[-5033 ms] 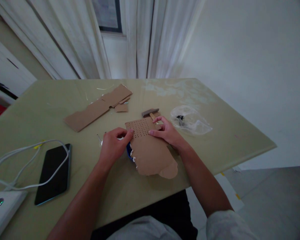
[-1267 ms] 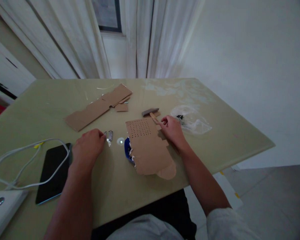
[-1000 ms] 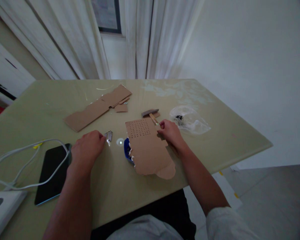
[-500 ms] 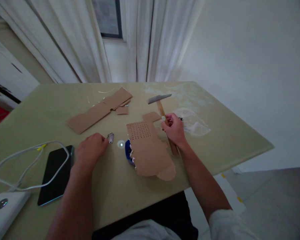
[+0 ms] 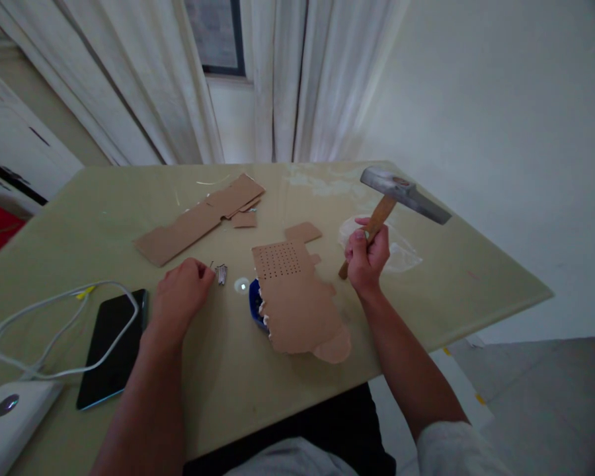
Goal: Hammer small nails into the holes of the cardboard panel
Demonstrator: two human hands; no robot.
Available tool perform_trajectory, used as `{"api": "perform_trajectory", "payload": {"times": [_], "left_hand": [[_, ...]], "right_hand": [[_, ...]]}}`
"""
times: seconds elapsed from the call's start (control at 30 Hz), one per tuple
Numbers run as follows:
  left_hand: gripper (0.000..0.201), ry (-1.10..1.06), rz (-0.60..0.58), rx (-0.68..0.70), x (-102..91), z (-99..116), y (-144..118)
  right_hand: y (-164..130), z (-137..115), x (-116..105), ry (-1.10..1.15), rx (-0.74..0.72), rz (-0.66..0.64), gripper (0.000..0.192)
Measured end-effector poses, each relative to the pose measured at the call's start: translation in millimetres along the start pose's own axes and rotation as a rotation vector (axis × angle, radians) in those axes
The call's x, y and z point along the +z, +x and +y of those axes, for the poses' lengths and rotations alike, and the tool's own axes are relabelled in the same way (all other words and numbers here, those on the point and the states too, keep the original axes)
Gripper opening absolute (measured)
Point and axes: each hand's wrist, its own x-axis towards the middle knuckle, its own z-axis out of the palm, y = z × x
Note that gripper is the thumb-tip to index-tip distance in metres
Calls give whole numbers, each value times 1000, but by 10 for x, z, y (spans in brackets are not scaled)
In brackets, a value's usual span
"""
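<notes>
My right hand (image 5: pixel 368 256) is wrapped round the wooden handle of a hammer (image 5: pixel 401 188), raised above the right part of the table with its steel head up. My left hand (image 5: pixel 187 291) is closed in a pinch, and a thin nail (image 5: pixel 211 264) sticks out at its fingertips. Just right of it lies a small bunch of nails (image 5: pixel 221 274). Between my hands a cardboard piece (image 5: pixel 302 307) with rows of small holes rests over a blue container (image 5: pixel 256 305), which it mostly hides. A small clear disc (image 5: pixel 241 285) sits left of the container.
Cardboard strips (image 5: pixel 198 221) lie at the back left, and a small cardboard scrap (image 5: pixel 303 232) behind the holed piece. Clear plastic (image 5: pixel 401 254) is beyond my right hand. A black phone (image 5: pixel 112 350), a white cable (image 5: pixel 54 291) and a white device (image 5: pixel 17 423) occupy the left.
My right hand has lifted the hammer up and to the right, turning its head toward me. My left hand has stayed by the nails, with a nail now showing at its fingertips.
</notes>
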Motion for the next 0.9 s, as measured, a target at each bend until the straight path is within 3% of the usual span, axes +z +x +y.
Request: {"api": "perform_trajectory", "payload": {"times": [0.13,0.23,0.37,0.43,0.53,0.67,0.9], "left_hand": [[42,-130,147,27,-26,-8,-3],[40,-404,252,83,-51,64,-11],[30,-942,246,285,-12,299,-129],[27,-1080,212,413,23,425,-228],[22,-1071,124,519,51,539,-351],[20,-1021,89,537,20,551,-395],[20,-834,101,561,-281,536,-407]], "right_hand": [[-2,-31,30,40,11,27,29],[19,-48,36,50,32,36,33],[31,-37,25,59,48,19,36],[25,-35,26,59,51,10,37],[15,-44,41,87,59,-3,38],[25,-49,64,100,78,-5,42],[70,-13,32,134,137,-5,56]]}}
